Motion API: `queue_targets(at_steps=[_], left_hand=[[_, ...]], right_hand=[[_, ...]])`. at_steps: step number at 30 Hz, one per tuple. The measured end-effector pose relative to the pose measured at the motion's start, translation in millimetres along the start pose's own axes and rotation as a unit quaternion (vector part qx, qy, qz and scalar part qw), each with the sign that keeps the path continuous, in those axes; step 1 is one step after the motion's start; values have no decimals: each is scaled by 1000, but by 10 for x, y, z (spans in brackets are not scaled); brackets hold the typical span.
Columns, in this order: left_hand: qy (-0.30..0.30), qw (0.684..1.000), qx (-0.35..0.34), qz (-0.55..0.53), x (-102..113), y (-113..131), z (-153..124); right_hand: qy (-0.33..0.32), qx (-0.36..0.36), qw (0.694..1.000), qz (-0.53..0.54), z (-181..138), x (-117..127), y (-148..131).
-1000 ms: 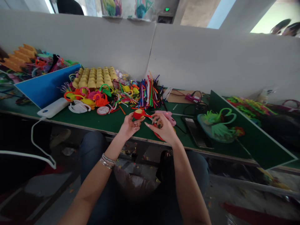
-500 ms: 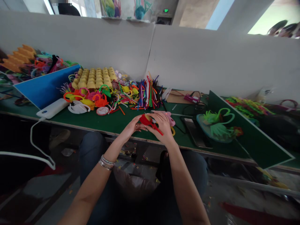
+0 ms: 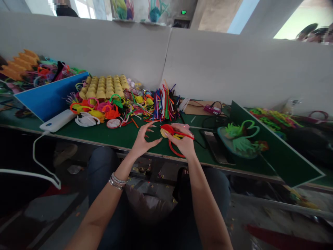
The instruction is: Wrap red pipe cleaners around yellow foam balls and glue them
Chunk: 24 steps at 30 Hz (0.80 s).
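Between the fingers and thumb of my right hand (image 3: 186,143) is a red pipe-cleaner craft piece (image 3: 167,128) with a pale yellow round patch on it. A red stem crosses the hand, and a red loop curves down below it. My left hand (image 3: 142,141) is open just to the left, fingers and thumb spread, apart from the piece. Behind my right hand a pink object (image 3: 185,126) with a small red light is mostly hidden. Yellow strips show near the right fingers, partly covered.
A bundle of coloured pipe cleaners (image 3: 165,104) stands behind my hands. Finished pipe-cleaner swans (image 3: 87,119) and a yellow egg tray (image 3: 104,86) are at left, near a white corded device (image 3: 58,121). At right lie a phone (image 3: 217,147) and a tray of green swans (image 3: 241,142).
My left hand has let go of the red piece, moved left and opened. The piece has turned in my right hand, showing its pale yellow patch and the red loop.
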<state>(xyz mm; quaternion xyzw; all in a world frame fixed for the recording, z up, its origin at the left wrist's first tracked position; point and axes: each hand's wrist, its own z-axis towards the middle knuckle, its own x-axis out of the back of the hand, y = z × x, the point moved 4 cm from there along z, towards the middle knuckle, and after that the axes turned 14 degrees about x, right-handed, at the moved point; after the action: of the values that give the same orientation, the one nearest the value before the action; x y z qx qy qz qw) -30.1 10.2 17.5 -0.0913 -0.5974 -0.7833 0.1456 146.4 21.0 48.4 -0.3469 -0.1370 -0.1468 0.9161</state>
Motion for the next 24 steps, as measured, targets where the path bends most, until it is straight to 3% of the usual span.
queue_targets(at_steps=[3,6,15,24], left_hand=[[-19,988,-84,129,-39,77,-60],[-32,971,-121,205,-77,96,-74],[-6,969,-115,220,-38,41,-43],[-16,963,-103,249,-53,26,-50]], right_hand=[[-32,4,999,7,-11,-20,-11],[-65,11,998,-6,-32,-39,4],[-171,128,965,-152,-46,-89,-118],[-225,142,949,-170,-72,-153,-148]])
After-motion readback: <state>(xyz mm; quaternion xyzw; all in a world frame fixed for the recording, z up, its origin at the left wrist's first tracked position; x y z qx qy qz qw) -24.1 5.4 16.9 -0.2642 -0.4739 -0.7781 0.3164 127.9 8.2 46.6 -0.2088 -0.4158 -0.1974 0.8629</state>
